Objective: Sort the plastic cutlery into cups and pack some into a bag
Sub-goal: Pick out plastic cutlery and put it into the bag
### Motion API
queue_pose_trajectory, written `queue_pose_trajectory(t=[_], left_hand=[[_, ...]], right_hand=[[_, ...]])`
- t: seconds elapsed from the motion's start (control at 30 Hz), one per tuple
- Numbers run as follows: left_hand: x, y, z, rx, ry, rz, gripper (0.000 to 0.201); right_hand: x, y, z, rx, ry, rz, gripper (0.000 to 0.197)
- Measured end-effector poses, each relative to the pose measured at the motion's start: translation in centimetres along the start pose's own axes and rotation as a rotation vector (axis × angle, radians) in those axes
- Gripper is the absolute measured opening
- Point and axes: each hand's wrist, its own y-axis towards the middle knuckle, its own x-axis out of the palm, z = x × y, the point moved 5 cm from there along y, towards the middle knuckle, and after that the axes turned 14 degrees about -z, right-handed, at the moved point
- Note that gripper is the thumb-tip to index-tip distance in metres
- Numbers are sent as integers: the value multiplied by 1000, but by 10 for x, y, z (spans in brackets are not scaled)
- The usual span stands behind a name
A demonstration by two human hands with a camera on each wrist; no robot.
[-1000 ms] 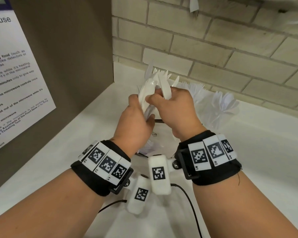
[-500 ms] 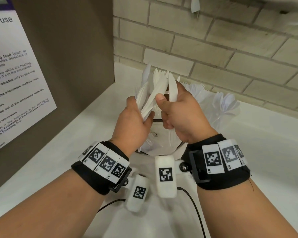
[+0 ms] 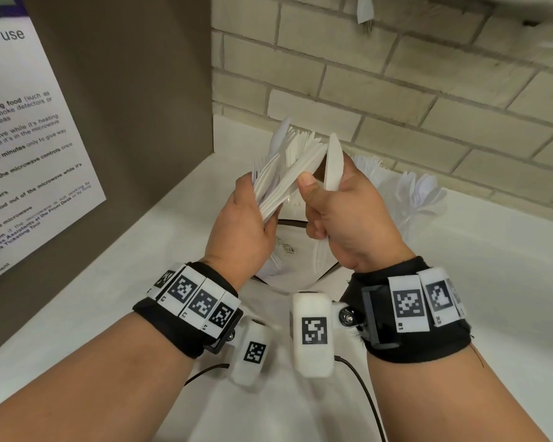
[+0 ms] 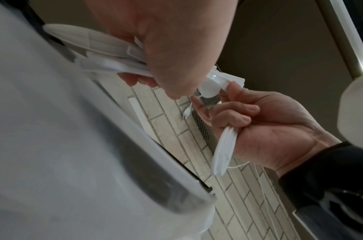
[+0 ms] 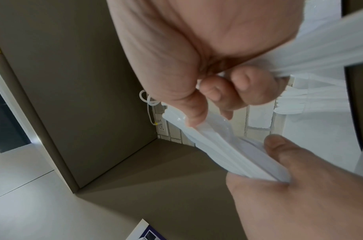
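Overhead, both hands: left hand [image 3: 243,231] gripping cutlery bundle [image 3: 284,180], right hand [image 3: 348,218] pinching knives [image 3: 333,164].

"five minutes", "microwave" on wall notice [image 3: 29,148]; "R1" on wristband tag [image 3: 408,306]

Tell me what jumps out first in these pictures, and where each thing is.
At centre, the left hand grips a fanned bundle of white plastic cutlery, and the right hand holds a white plastic serrated knife upright beside it. Below them lies an open white plastic bag on the white counter. More white plastic cutlery stands against the pale brick wall at right.
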Motion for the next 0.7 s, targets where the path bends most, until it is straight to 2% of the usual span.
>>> queue_pose_trajectory(t=[0.27, 0.47, 0.57, 0.7], left_hand=[[-1, 1, 0, -2, -27, -4, 52], [1, 0, -3, -10, -21, -34, 50], [2, 0, -1, -8, -24, -42, 51], [5, -1, 3, 8, -15, -63, 52]], right_hand=[[-8, 0, -6, -64, 26, 102, 17], [-10, 2, -5, -72, -112, 60, 6], [-6, 4, -4, -116, -136, 51, 13], [-3, 8, 2, -95, -18, 105, 20]])
